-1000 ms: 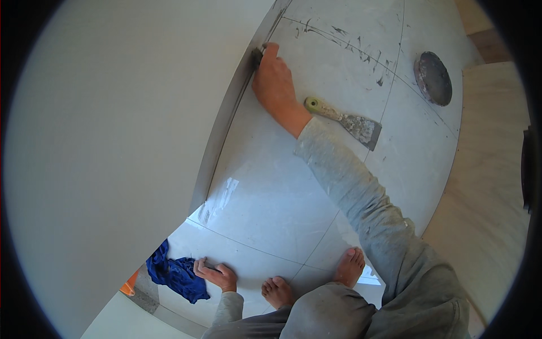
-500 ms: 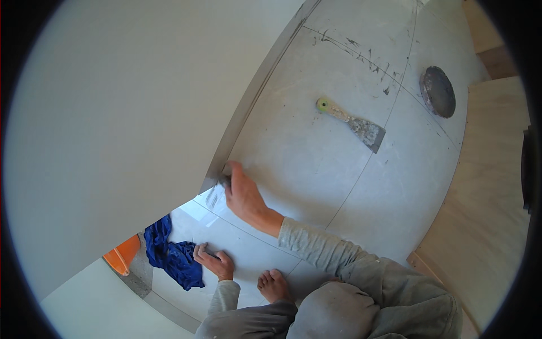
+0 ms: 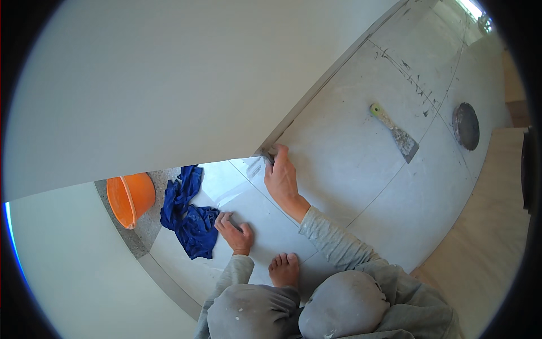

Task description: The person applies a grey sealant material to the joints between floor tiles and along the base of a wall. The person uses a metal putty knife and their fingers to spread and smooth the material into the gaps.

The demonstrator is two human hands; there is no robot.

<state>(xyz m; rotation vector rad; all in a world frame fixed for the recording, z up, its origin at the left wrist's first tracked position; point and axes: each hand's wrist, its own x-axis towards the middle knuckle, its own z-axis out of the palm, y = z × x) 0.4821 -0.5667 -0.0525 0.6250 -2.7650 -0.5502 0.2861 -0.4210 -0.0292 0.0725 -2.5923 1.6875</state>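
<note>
My right hand (image 3: 281, 179) is closed at the lower corner of the white wall, its fingertips against the grey skirting strip (image 3: 333, 79). Something small and dark grey (image 3: 269, 159) shows at its fingers, too hidden to name. Beside a crumpled dark blue cloth (image 3: 197, 229), my left hand (image 3: 236, 236) rests on the floor tile, thumb and bent fingers apart. Its fingertips look smeared with grey and nearly touch the cloth. A wet-looking grey smear (image 3: 255, 168) marks the tile by the wall corner.
A putty knife (image 3: 396, 133) lies on the pale tiles to the right of my right hand. Further right sits a round dark lid or dish (image 3: 466, 126), near a wooden panel (image 3: 480, 203). An orange bucket (image 3: 141, 192) stands behind the cloth at left. Dark smears (image 3: 415, 85) follow the far tile joint.
The view has shifted, bringing more of the orange bucket into sight. My right hand remains at the wall corner, and my left hand stays beside the blue cloth.
</note>
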